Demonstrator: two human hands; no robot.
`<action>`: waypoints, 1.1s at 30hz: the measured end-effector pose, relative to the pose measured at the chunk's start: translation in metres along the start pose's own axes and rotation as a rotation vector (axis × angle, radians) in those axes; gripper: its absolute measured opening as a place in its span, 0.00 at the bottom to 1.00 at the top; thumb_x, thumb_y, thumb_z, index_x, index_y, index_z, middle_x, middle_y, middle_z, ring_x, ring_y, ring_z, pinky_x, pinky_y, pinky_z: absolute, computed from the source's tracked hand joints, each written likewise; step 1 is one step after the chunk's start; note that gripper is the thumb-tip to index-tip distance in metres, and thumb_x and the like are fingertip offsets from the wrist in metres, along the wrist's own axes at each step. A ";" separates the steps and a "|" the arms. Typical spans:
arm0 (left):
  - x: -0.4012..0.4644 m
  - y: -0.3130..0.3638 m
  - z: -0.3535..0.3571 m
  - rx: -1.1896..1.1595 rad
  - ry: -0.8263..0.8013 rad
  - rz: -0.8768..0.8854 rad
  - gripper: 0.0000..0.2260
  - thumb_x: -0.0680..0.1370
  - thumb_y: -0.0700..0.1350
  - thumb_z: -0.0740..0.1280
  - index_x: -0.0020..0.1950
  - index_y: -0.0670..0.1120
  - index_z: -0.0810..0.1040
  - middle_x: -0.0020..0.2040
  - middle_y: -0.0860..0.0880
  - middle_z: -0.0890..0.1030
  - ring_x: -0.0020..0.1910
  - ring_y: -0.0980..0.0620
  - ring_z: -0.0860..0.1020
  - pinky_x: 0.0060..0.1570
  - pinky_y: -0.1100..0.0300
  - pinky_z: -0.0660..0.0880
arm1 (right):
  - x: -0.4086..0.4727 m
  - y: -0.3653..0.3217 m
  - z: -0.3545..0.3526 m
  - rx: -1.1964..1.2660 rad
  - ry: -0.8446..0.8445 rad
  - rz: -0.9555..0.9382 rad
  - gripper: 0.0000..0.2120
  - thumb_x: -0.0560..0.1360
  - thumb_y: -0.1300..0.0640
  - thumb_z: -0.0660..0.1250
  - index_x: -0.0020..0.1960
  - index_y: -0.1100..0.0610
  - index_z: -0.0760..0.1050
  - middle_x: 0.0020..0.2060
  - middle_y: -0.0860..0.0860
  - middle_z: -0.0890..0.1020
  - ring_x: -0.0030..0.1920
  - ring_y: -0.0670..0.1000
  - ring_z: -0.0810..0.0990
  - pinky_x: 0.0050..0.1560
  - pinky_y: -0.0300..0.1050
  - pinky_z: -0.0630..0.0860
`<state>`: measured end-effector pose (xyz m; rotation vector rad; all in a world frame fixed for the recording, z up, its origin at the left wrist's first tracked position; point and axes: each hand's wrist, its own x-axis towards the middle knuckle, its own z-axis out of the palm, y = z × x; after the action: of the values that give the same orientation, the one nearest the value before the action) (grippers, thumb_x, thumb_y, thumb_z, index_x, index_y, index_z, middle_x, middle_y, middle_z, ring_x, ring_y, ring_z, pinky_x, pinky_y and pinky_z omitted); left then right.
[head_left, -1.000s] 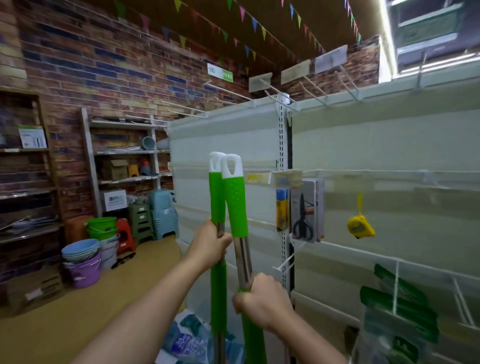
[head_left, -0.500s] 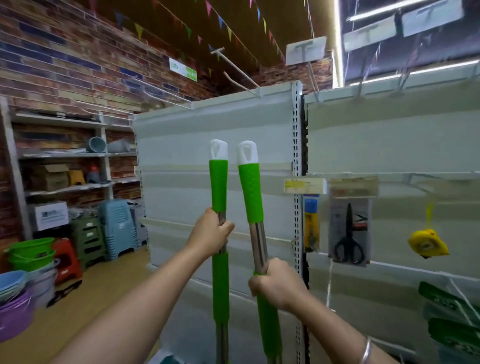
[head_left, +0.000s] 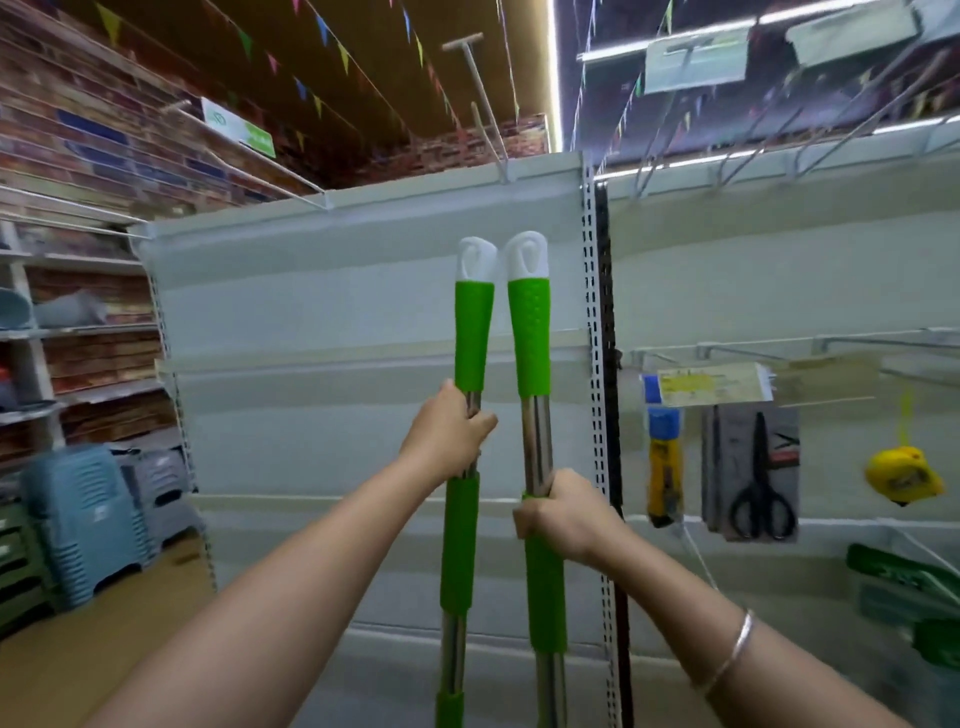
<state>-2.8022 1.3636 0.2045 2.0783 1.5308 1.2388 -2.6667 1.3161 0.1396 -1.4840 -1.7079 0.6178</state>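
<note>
Left hand (head_left: 447, 436): fingers wrapped round the bare metal section of the left pole (head_left: 474, 332), just under its upper green sleeve.
Right hand (head_left: 563, 514): fist closed on the right pole (head_left: 530, 332), lower down, at the top edge of its lower green sleeve; a bangle (head_left: 732, 654) sits on that wrist.
Pole position: both upright in front of the chest, side by side, tops nearly touching, lower ends out of frame.
Reason for grip: one pole per hand at staggered heights likely keeps the two from knocking together and lets each be steered separately.
Hanging ends: white caps (head_left: 527, 254) with loop holes face up, which suits presenting them to a hook.
Nearest fixture: pale back panel (head_left: 337, 312) directly behind the poles, slotted upright (head_left: 589, 312) just to their right.
Overhead: long wire hooks (head_left: 488, 114) project from the top rail, well above the caps.
Judged step: raising the poles toward a hook; neither loop is engaged.
Right bay: packaged scissors (head_left: 761, 483) and a yellow tape measure (head_left: 901, 475) hang on pegs.
Far left: stacked plastic stools (head_left: 83, 525) on the floor.
</note>
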 end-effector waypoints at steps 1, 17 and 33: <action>0.006 -0.002 -0.001 0.004 -0.005 0.003 0.07 0.75 0.45 0.64 0.44 0.46 0.66 0.42 0.40 0.79 0.40 0.40 0.82 0.43 0.44 0.81 | 0.006 -0.002 0.001 0.012 0.003 -0.001 0.09 0.64 0.56 0.68 0.27 0.52 0.70 0.28 0.48 0.75 0.32 0.50 0.75 0.35 0.45 0.73; 0.066 -0.013 -0.012 -0.025 0.033 0.140 0.06 0.75 0.43 0.62 0.45 0.41 0.69 0.39 0.41 0.79 0.36 0.44 0.81 0.38 0.48 0.80 | 0.062 -0.047 -0.020 -0.080 0.093 -0.086 0.13 0.68 0.58 0.68 0.27 0.52 0.70 0.29 0.47 0.72 0.32 0.47 0.71 0.36 0.43 0.69; 0.100 0.009 -0.051 -0.024 0.170 0.184 0.11 0.74 0.45 0.62 0.50 0.41 0.66 0.40 0.42 0.76 0.40 0.39 0.80 0.42 0.45 0.79 | 0.106 -0.113 -0.068 -0.105 0.359 -0.120 0.12 0.63 0.59 0.68 0.25 0.54 0.67 0.26 0.50 0.69 0.28 0.52 0.68 0.36 0.46 0.67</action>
<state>-2.8287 1.4350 0.2875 2.1880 1.4082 1.5266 -2.6818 1.3874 0.2921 -1.4505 -1.5501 0.1853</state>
